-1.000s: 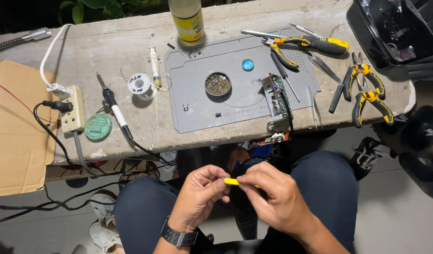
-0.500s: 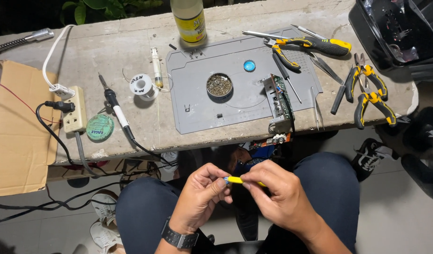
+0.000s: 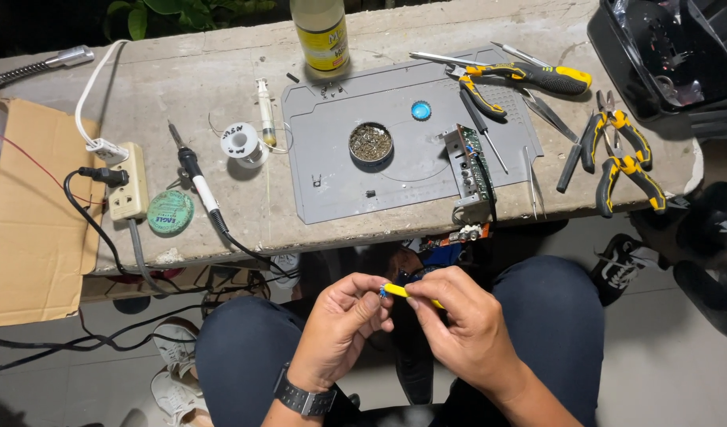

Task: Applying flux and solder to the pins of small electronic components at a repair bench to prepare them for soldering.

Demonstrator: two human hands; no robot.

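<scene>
Both hands work over the lap: the right hand point(image 3: 458, 320) holds a small yellow tool point(image 3: 407, 292) in a narrow grip, the left hand point(image 3: 343, 320) pinches a tiny blue part point(image 3: 383, 292) at its tip, and the circuit board point(image 3: 475, 162) and soldering iron point(image 3: 196, 172) lie untouched on the worktop point(image 3: 221, 95) beyond the grip.

A small yellow piece point(image 3: 407, 292) with a blue tip lies almost flat between the fingertips of the left hand point(image 3: 339, 328) and right hand point(image 3: 458, 324).

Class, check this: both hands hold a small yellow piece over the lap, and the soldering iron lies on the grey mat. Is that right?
Not quite. The head view shows the soldering iron on the bare bench, left of the grey mat. Both hands do hold the yellow piece.
</scene>
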